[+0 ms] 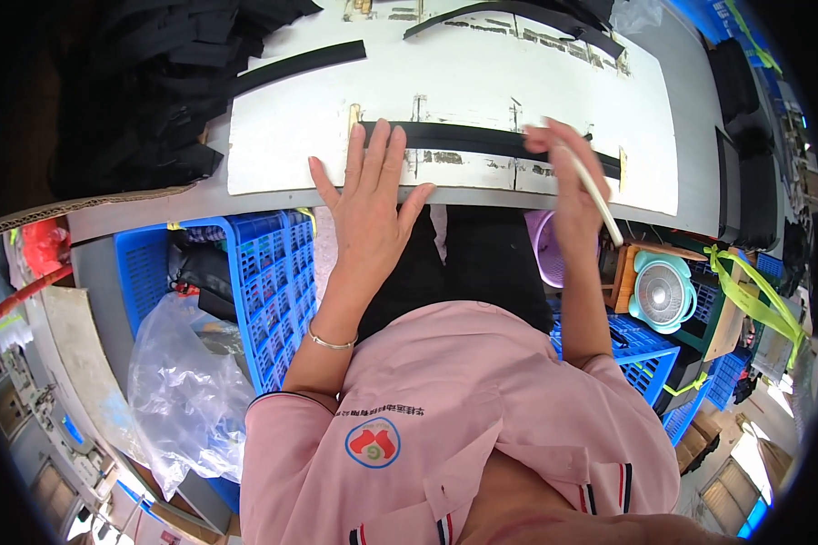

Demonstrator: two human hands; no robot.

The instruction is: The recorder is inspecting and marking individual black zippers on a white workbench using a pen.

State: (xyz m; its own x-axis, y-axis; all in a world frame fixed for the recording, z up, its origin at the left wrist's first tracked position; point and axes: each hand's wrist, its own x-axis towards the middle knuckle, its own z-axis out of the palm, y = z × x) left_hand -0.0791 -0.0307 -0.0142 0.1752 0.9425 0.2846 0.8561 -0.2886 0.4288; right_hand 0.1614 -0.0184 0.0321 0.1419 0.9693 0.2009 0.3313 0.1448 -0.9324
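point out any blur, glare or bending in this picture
Head view: the right hand and pale stick look smeared, likely motion blur, while the left hand is crisper; head view: the gray table has a bowed front edge, picture corners black; head view: bright glints on the clear plastic bag.

left hand (370, 202): palm down, flat, splayed | right hand (571, 184): raised, curled (slightly blurred)

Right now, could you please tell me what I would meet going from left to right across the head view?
Clear crumpled plastic bag, left hand, right hand holding a slim white stick, round turquoise fan, long yellow-green ribbon.
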